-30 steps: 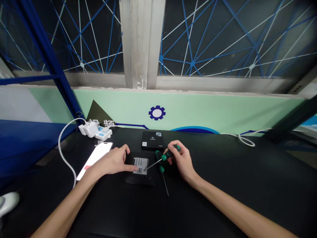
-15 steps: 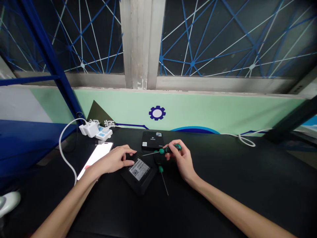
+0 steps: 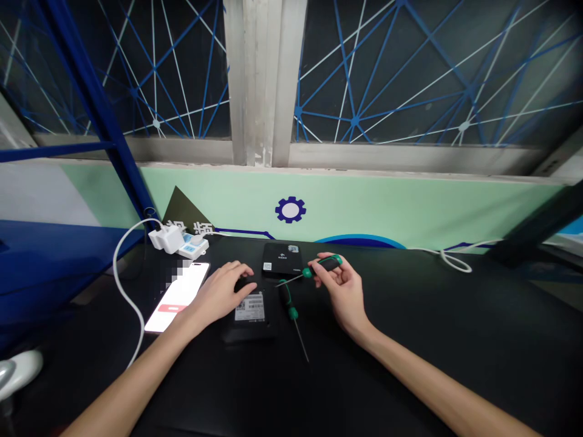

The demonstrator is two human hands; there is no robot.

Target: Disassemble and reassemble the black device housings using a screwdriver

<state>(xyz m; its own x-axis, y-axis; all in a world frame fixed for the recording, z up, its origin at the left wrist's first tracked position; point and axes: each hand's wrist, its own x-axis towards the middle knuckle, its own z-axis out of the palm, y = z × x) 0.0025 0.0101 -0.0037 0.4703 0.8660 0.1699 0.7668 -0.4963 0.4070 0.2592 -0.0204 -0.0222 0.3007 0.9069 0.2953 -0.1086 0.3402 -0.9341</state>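
Observation:
My left hand (image 3: 225,291) grips the far left side of a flat black box (image 3: 253,331), thumb and fingers around its edge. The box lies on the table with a white printed label facing up. In my right hand (image 3: 344,294) is a screwdriver (image 3: 328,263) with a green and black handle, its thin shaft pointing left. The tip hangs near the box's far right corner, apart from it as far as I can see. Between my hands lies a second green and black screwdriver (image 3: 293,313), shaft towards me. Behind them rests another thin black box (image 3: 282,260) with small stickers.
A phone with a lit screen (image 3: 182,294) lies beside my left forearm. Behind it, a white charger (image 3: 167,239) sits in a power strip (image 3: 195,247), its cable (image 3: 119,267) looping down. A white object (image 3: 22,370) is at the left edge. Another white cable (image 3: 455,262) lies far right.
The labelled box has turned on the table under my left hand and now sits squarer to me. The held screwdriver's tip has moved right, away from the box's far corner.

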